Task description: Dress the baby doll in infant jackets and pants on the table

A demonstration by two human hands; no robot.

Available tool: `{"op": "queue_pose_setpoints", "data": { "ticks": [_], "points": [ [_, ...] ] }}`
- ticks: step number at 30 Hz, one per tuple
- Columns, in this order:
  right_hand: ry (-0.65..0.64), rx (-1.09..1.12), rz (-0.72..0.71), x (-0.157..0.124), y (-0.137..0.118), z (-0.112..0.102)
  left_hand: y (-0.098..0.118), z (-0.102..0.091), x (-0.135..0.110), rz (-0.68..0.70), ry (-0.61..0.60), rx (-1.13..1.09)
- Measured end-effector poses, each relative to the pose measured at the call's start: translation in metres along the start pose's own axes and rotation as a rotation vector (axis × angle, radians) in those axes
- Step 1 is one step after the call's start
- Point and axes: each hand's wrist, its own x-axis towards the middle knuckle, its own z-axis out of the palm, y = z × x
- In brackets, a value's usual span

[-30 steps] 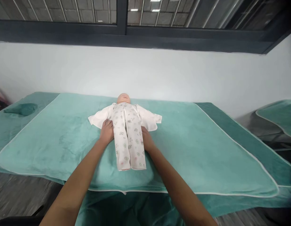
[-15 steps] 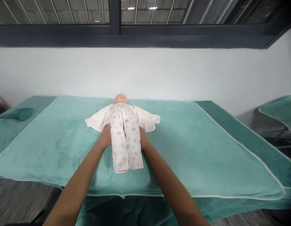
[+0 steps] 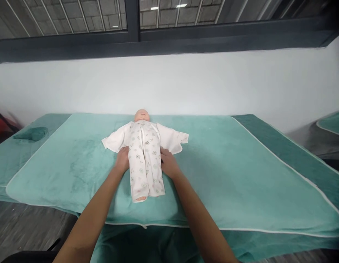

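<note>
Left hand (image 3: 122,160) and right hand (image 3: 168,163) flank the doll's (image 3: 142,115) trousers (image 3: 136,157), touching (whether fingers (image 3: 164,150) clamp, I cannot tell).

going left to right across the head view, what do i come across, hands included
Red-and-black item at the left edge, dark green oval patch, left hand, white patterned trousers, right hand, green cover at the far right edge.

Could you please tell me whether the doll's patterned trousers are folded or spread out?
Spread out: both legs of the trousers extend lengthwise, side by side, between the left hand and right hand.
</note>
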Motion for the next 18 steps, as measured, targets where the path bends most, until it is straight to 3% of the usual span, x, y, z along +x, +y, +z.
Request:
{"op": "queue_pose_setpoints", "data": {
  "ticks": [8,18],
  "points": [
    [0.062,0.041,-0.036,-0.003,0.002,-0.003,0.01,-0.011,-0.04,0.044,0.086,0.101],
    [0.104,0.117,-0.049,-0.012,0.009,-0.004,0.008,-0.011,-0.051,0.184,-0.065,0.053]
  ]
}}
